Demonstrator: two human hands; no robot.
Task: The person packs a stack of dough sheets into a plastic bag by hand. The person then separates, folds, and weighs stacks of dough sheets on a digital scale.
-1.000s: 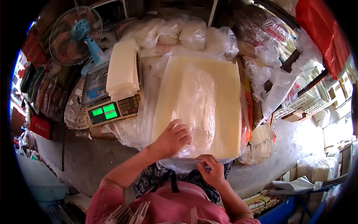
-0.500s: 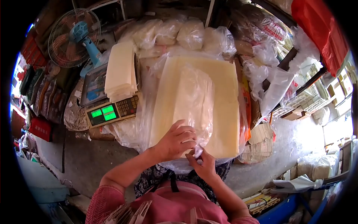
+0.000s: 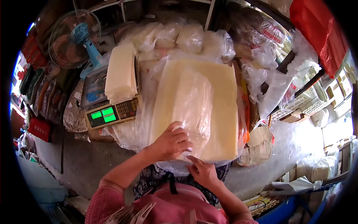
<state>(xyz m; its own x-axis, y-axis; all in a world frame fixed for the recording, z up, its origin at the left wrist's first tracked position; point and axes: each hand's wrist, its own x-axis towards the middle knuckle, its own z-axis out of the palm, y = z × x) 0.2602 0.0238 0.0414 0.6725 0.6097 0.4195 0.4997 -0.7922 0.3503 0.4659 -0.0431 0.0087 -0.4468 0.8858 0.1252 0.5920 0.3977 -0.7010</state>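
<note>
A clear plastic bag [image 3: 195,100] with a pale bundle inside lies on a large stack of pale yellow sheets [image 3: 226,112]. My left hand [image 3: 172,143] is at the bag's near end, its fingers curled and pinching the plastic. Close beside it, my right hand [image 3: 204,172] has its thumb and forefinger together on the bag's mouth at the stack's near edge. The plastic between the fingers is partly hidden. More clear plastic lies under and around the stack.
Left of the stack stands a digital scale [image 3: 112,114] with folded pale sheets [image 3: 120,74] on it. Behind it is a blue fan [image 3: 80,35]. Several filled plastic bags [image 3: 189,38] line the back. A red bag [image 3: 317,33] hangs at upper right.
My right hand has moved slightly down, toward my body. The white bunched plastic that showed between my hands is no longer distinct. My left hand has shifted slightly left.
</note>
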